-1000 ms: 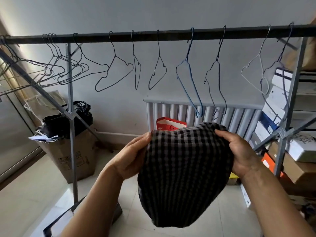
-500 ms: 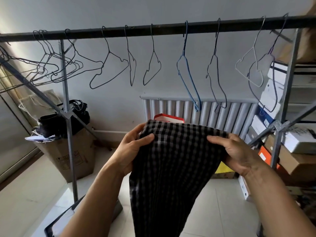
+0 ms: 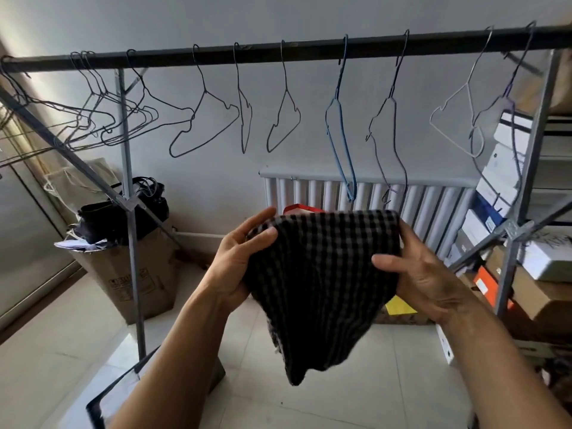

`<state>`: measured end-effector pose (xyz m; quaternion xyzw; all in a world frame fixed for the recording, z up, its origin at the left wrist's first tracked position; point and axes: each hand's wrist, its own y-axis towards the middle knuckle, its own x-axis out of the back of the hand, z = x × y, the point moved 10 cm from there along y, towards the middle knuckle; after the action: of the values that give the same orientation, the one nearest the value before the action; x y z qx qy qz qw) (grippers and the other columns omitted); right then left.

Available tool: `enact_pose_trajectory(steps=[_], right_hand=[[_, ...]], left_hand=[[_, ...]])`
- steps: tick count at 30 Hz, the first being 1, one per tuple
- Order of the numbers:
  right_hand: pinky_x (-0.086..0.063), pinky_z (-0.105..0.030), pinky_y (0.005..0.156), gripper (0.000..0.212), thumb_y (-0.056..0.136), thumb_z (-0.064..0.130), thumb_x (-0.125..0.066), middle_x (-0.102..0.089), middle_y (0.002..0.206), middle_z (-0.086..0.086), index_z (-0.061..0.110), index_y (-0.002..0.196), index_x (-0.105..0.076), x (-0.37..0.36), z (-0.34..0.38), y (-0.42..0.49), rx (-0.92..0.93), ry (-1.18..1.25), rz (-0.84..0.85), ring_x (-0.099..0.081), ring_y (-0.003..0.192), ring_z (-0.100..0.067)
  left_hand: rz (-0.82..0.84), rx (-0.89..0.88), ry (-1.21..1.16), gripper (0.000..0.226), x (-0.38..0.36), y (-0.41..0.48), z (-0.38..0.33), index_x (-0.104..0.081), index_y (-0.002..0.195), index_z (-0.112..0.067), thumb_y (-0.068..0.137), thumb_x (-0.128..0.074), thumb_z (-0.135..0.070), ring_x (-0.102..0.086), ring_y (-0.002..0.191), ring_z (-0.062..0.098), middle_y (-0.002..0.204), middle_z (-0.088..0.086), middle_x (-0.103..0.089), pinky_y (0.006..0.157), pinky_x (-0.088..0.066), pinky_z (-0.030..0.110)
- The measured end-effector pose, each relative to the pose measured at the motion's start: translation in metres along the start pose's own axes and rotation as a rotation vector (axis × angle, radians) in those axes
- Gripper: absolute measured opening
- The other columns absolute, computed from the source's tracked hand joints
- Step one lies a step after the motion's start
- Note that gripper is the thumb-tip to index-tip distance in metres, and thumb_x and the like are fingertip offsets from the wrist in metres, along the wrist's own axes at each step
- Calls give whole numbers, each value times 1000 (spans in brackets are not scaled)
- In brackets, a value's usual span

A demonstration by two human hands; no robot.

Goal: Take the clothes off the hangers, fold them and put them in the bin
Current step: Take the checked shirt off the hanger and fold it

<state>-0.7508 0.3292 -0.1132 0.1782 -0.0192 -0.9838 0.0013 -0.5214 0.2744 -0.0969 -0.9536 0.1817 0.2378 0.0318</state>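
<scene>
A black-and-grey checked garment [image 3: 322, 280] hangs folded in front of me, held up between both hands. My left hand [image 3: 238, 261] pinches its top left edge between thumb and fingers. My right hand [image 3: 418, 274] holds its right side, thumb across the front of the cloth. The lower part droops to a point above the floor. Several bare wire hangers [image 3: 340, 119] hang on the dark rail [image 3: 278, 52] above. A dark bin [image 3: 102, 407] with a pale inside shows at the lower left, partly hidden by my left arm.
A cardboard box [image 3: 133, 274] topped with black bags stands left, behind the rack's grey post [image 3: 133, 243]. A white radiator [image 3: 433, 209] lines the wall. Metal shelving [image 3: 526, 196] with shoe boxes fills the right side. Pale floor tiles lie below.
The garment's long hanging part has been brought up, so it is now shorter. My hands have shifted their hold on its edges.
</scene>
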Motion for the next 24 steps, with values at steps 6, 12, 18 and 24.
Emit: enact_pose_trajectory(steps=[6, 12, 18, 24], right_hand=[[-55, -38, 84, 96, 83, -16, -58, -51, 141, -10, 46, 148, -24, 13, 18, 6, 116, -75, -208, -58, 120, -28], [-57, -27, 68, 64, 89, -7, -58, -52, 137, -23, 45, 125, -57, 17, 33, 5, 183, -180, -287, -68, 93, -20], [-51, -26, 64, 28, 91, 7, -63, -69, 83, -3, 25, 113, -66, 28, 35, -1, 175, -294, -413, -67, 70, -12], [-54, -26, 67, 32, 74, 17, -72, -71, 90, -4, 12, 105, -68, 17, 26, 0, 38, -139, -218, -69, 83, -17]], left_hand=[[52, -124, 330, 72, 1, 3, -32, -59, 132, -32, 81, -58, 19, -70, 90, 31, 101, 18, -70, 78, -59, 33], [-28, -205, 803, 44, 9, 7, -49, -68, 119, -33, 92, -61, 0, -70, 91, 15, 95, -3, -73, 80, -56, 25], [-117, -172, 594, 21, 19, 6, -41, -76, 104, -22, 92, -65, -9, -70, 82, 12, 88, -1, -75, 71, -54, 21], [-149, -83, 272, 34, 33, 3, -29, -74, 107, -15, 73, -75, -12, -72, 86, 19, 96, 9, -75, 74, -59, 27]])
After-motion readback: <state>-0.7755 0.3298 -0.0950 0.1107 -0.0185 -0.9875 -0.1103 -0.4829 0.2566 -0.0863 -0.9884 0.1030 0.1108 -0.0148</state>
